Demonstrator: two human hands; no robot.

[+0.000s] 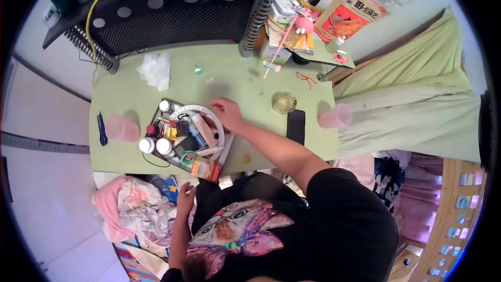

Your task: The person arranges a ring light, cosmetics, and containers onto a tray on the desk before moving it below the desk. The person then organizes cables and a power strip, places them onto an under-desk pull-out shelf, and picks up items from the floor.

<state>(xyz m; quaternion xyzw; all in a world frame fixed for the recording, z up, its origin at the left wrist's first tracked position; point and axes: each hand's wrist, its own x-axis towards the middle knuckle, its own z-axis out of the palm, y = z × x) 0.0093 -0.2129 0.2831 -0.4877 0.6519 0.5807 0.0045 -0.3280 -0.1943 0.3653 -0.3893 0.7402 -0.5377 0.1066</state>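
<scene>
My right hand is over the table at the upper right edge of a filled tray, its fingers curled together; whatever they may hold is hidden. Beside it in the tray lies a white ring around a pale tube, a blue bottle and other small items. White-capped bottles stand at the tray's left, and an orange-red box lies at its near corner. My left hand hangs below the table's front edge, fingers loosely apart, with nothing visible in it.
Left of the tray are a pink cup and a dark-blue tool. Crumpled white plastic lies behind. To the right are a glass, a black phone, another pink cup and red pliers.
</scene>
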